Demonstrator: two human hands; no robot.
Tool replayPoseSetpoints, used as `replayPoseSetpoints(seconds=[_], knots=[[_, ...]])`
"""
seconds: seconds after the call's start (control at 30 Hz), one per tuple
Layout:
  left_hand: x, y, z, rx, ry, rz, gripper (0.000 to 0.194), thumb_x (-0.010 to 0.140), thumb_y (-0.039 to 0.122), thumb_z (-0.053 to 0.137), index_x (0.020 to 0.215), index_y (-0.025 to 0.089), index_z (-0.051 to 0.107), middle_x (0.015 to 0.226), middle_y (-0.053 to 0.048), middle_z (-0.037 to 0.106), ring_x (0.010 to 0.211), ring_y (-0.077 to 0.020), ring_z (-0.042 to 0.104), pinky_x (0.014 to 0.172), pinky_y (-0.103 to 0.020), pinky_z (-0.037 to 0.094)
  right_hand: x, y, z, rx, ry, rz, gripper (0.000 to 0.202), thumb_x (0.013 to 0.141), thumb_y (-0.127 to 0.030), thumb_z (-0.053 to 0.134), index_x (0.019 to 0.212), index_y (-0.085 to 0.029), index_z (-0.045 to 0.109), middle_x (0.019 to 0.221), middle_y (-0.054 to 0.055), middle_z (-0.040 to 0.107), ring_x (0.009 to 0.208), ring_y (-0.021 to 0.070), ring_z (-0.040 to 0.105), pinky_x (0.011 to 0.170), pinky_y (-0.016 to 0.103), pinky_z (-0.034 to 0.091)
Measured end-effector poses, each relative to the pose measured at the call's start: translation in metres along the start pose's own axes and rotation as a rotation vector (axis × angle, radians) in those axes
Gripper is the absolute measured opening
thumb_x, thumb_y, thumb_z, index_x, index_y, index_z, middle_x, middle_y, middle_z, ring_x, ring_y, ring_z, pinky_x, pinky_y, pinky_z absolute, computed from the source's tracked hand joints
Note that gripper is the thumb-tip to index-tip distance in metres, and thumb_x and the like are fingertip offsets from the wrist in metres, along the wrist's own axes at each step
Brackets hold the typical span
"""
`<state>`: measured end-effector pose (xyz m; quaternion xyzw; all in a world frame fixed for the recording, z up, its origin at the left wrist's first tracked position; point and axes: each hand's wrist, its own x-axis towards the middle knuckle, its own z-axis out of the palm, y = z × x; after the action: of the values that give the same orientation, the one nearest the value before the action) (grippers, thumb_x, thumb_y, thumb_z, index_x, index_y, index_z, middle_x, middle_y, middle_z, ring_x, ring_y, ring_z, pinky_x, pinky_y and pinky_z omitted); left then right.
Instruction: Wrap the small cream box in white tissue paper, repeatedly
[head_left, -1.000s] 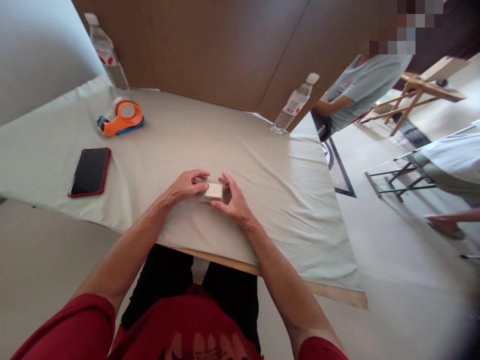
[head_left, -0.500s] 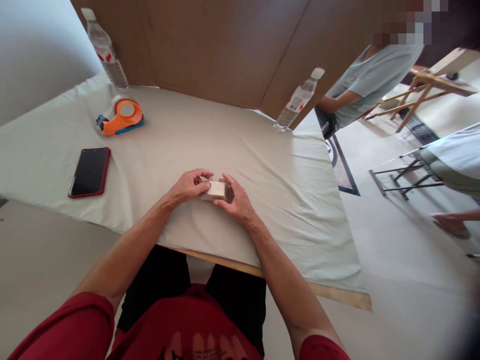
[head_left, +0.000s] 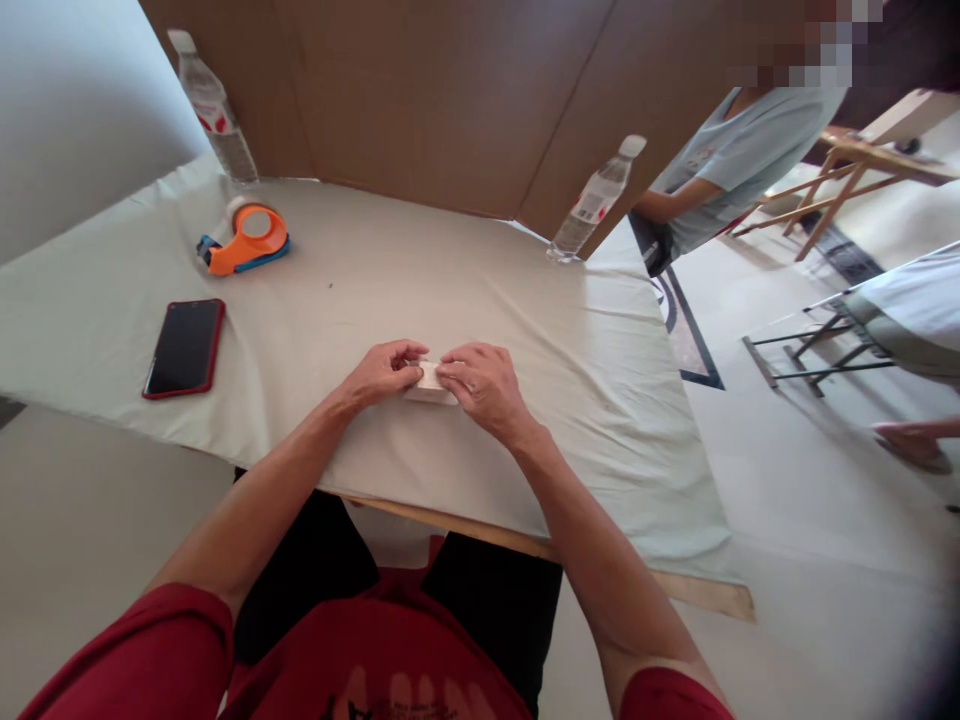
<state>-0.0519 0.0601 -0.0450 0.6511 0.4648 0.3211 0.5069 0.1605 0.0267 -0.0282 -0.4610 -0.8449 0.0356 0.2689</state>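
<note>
A small pale box (head_left: 430, 390) rests on the cloth-covered table (head_left: 420, 280) near its front edge. My left hand (head_left: 388, 370) grips the box's left end, thumb on its near top edge and fingers behind. Over the right part of the box, my right hand (head_left: 484, 385) is closed with thumb and fingertips pinched together at its top. Those fingers cover the box's right top, so I cannot make out whether they pinch the box itself or something on it.
An orange tape dispenser (head_left: 251, 240) and a phone in a red case (head_left: 184, 348) lie to the left. Water bottles stand at the back left (head_left: 217, 120) and back right (head_left: 596, 205), by a cardboard panel (head_left: 405, 100). Beyond the panel sits a person (head_left: 757, 150).
My right hand has shifted from around the box's right end to above it, its fingers now closed at the top. The left hand keeps its grip, and the view has tilted slightly.
</note>
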Motion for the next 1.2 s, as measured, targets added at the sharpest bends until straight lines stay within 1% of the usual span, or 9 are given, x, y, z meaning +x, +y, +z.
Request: replayPoseSetpoints(seconds=[0.13, 0.27, 0.43, 0.57, 0.77, 0.9, 1.0, 1.1, 1.2], knots=[[0.003, -0.004, 0.001, -0.034, -0.010, 0.022, 0.059, 0.067, 0.037, 0.064, 0.121, 0.011, 0.067, 0.105, -0.010, 0.071, 0.084, -0.0165, 0.064, 0.073, -0.028, 0.050, 0.020, -0.007, -0.013, -0.183, -0.169, -0.179, 0.025, 0.095, -0.016, 0.058, 0.084, -0.024, 0.078, 0.096, 0.006, 0.079, 0.099, 0.0255, 0.059, 0.096, 0.047, 0.035], [0.005, -0.005, 0.003, -0.016, -0.001, 0.048, 0.056, 0.069, 0.035, 0.063, 0.119, 0.011, 0.068, 0.096, -0.008, 0.070, 0.080, -0.0158, 0.062, 0.071, -0.028, 0.050, 0.028, -0.007, -0.011, -0.276, -0.204, -0.279, 0.031, 0.096, -0.011, 0.051, 0.079, -0.021, 0.075, 0.087, 0.009, 0.075, 0.094, 0.0258, 0.057, 0.097, 0.046, 0.035], [0.005, -0.002, 0.003, -0.001, -0.005, 0.041, 0.054, 0.069, 0.032, 0.063, 0.119, 0.012, 0.069, 0.095, -0.007, 0.070, 0.079, -0.0154, 0.062, 0.072, -0.028, 0.050, 0.030, 0.008, -0.001, -0.188, -0.114, -0.097, 0.022, 0.097, -0.020, 0.051, 0.087, -0.019, 0.070, 0.088, 0.010, 0.074, 0.089, 0.0254, 0.060, 0.087, 0.042, 0.039], [0.006, -0.003, 0.002, -0.031, -0.012, 0.030, 0.055, 0.069, 0.031, 0.063, 0.120, 0.011, 0.068, 0.101, -0.009, 0.069, 0.081, -0.0157, 0.062, 0.074, -0.028, 0.050, 0.029, 0.019, -0.010, -0.036, -0.073, 0.003, 0.021, 0.098, -0.025, 0.051, 0.089, -0.022, 0.070, 0.090, 0.007, 0.075, 0.089, 0.0240, 0.063, 0.085, 0.039, 0.041], [0.006, -0.004, 0.003, -0.037, -0.017, 0.030, 0.052, 0.069, 0.029, 0.064, 0.118, 0.012, 0.069, 0.097, -0.007, 0.068, 0.079, -0.0146, 0.061, 0.073, -0.028, 0.050, 0.027, 0.011, -0.027, -0.145, -0.225, -0.230, 0.019, 0.098, -0.025, 0.058, 0.096, -0.023, 0.077, 0.102, 0.005, 0.078, 0.092, 0.0231, 0.063, 0.083, 0.039, 0.037], [0.005, -0.003, 0.004, -0.048, 0.000, 0.023, 0.054, 0.070, 0.029, 0.063, 0.120, 0.010, 0.067, 0.096, -0.006, 0.066, 0.077, -0.0130, 0.059, 0.070, -0.026, 0.048, 0.036, 0.000, -0.022, -0.356, -0.345, -0.358, 0.029, 0.096, -0.013, 0.053, 0.079, -0.019, 0.075, 0.087, 0.006, 0.076, 0.081, 0.0208, 0.058, 0.080, 0.039, 0.031], [0.005, -0.002, 0.004, -0.034, -0.002, 0.024, 0.053, 0.071, 0.028, 0.063, 0.121, 0.010, 0.066, 0.090, -0.004, 0.065, 0.073, -0.0119, 0.057, 0.069, -0.026, 0.047, 0.044, -0.004, -0.016, -0.440, -0.364, -0.399, 0.031, 0.094, -0.007, 0.048, 0.079, -0.016, 0.073, 0.081, 0.009, 0.073, 0.079, 0.0207, 0.054, 0.081, 0.038, 0.029], [0.006, -0.002, 0.004, -0.025, -0.002, 0.025, 0.051, 0.072, 0.028, 0.063, 0.120, 0.011, 0.066, 0.087, -0.002, 0.065, 0.072, -0.0119, 0.057, 0.068, -0.026, 0.047, 0.048, -0.001, -0.011, -0.412, -0.351, -0.319, 0.026, 0.095, -0.012, 0.048, 0.083, -0.014, 0.072, 0.083, 0.011, 0.072, 0.080, 0.0222, 0.055, 0.080, 0.038, 0.029], [0.006, -0.002, 0.004, -0.045, -0.016, 0.010, 0.053, 0.071, 0.026, 0.063, 0.121, 0.010, 0.066, 0.089, -0.003, 0.065, 0.073, -0.0121, 0.058, 0.068, -0.025, 0.047, 0.049, 0.006, -0.008, -0.267, -0.321, -0.116, 0.018, 0.093, -0.018, 0.051, 0.087, -0.015, 0.068, 0.084, 0.011, 0.072, 0.080, 0.0225, 0.056, 0.078, 0.036, 0.031]])
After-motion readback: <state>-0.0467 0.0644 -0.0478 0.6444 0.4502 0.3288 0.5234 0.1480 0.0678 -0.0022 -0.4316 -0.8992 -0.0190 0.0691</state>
